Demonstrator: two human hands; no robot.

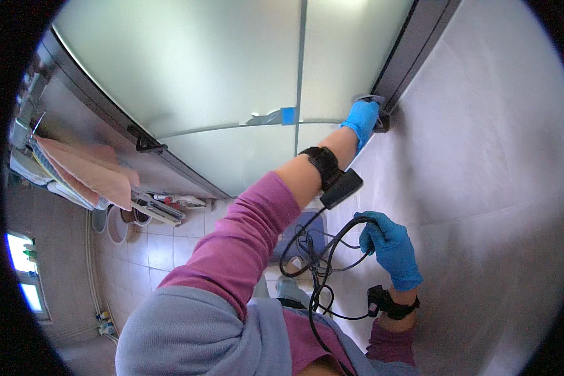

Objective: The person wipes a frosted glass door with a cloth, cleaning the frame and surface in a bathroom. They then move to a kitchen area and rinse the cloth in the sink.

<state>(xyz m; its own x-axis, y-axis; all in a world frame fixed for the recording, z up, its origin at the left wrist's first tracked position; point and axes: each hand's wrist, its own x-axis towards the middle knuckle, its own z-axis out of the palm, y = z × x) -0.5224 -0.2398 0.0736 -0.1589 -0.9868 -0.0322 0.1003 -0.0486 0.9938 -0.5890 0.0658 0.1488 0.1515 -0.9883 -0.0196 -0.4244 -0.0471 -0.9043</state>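
Note:
My left arm reaches up and across to the dark door frame (413, 47). My left hand (361, 119), in a blue glove, is closed on a dark grey cloth (382, 120) and presses it to the frame's edge beside the wall. Its fingertips are partly hidden by the cloth. Lower down, my right hand (393, 247), also gloved in blue, has its fingers curled round a loop of black cable (336, 240). More tangled cable hangs in front of my body. Both wrists carry black straps with small boxes.
A frosted glass door (232, 69) with a blue piece of tape (287, 116) fills the top. Pale wall (495, 188) stands close on the right. Towels (84, 166) hang at left above buckets (118, 224). A blue-grey mat (316, 229) lies on the tiled floor (163, 247).

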